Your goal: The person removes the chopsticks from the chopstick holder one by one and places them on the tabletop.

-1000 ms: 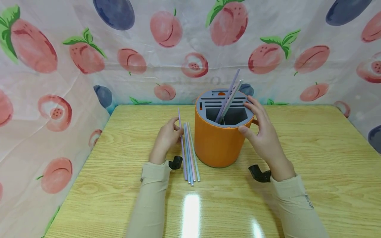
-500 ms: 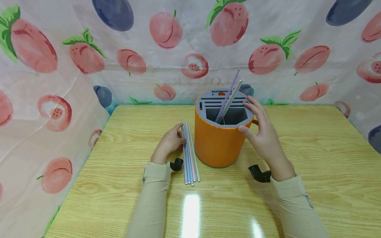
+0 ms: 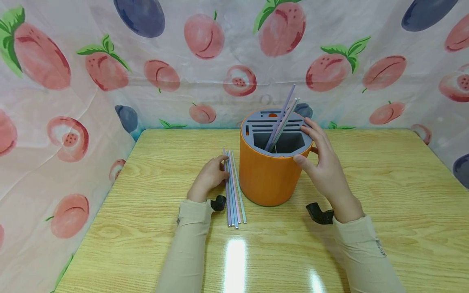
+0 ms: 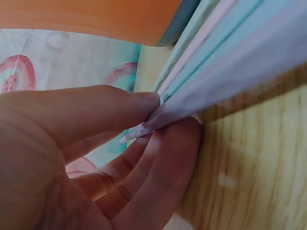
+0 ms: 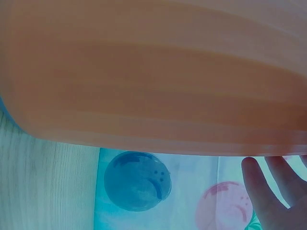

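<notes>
A small bunch of straws (image 3: 233, 203) is lying on the desk (image 3: 110, 228), just left of a big orange mug (image 3: 269, 179) that is standing around the middle of the desk's width. The long axis of the bunch is running from the desk's far edge toward its near edge, with the far ends slanting slightly toward the far left corner and the near ends spreading a little.

The person's left hand (image 3: 209, 177) is easily the nearer one: it is reaching in from the desk's left side and pinching near the far ends, thumb on one side, fingers on the other. From here I'm seeing the lavender straw (image 4: 230, 81) sitting in that pinch; whether a neighbour is being caught too, I cannot tell.

The right hand (image 3: 324, 171) is on the opposite side of the mug, gripping its rim with thumb toward the desk's near edge and fingers toward the far edge. So the mug is standing between the right hand and the bunch. Its grey lid (image 3: 249, 140) is facing up, and a few standing straws (image 3: 281, 114) are leaning out of the front opening, tilting rightward.
</notes>
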Available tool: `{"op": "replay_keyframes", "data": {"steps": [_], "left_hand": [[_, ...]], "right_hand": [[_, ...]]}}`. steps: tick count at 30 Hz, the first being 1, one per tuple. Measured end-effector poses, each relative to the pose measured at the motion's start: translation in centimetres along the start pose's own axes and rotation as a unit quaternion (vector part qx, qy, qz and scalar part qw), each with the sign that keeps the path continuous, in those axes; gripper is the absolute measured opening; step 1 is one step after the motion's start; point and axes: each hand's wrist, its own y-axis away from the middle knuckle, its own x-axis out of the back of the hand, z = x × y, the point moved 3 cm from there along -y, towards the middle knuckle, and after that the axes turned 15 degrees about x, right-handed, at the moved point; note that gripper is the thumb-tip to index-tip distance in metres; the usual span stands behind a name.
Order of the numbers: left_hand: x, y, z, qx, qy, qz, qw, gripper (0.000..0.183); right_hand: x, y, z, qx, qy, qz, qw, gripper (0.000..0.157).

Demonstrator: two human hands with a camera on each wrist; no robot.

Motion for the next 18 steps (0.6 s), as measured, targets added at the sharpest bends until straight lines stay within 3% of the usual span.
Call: {"op": "replay_keyframes", "data": {"steps": [10, 14, 18], "left_hand": [[-0.1, 0.1, 0.0, -0.012, 0.009, 0.003, 0.9999, 0.052], [0.1, 0.1, 0.4, -0.021, -0.01, 0.022, 0.9995, 0.047], [0.8, 0.6, 1.3, -0.029, 0.002, 0.045, 0.9985, 0.039]], "right_hand": [[0.0, 0.1, -0.1, 0.0, 0.006, 0.0, 1.0, 0.057], [0.0, 0.2, -0.2, 0.0, 0.007, 0.0, 1.0, 0.057], [-0.1, 0.2, -0.3, -0.001, 0.01, 0.0, 1.0, 0.057]]}}
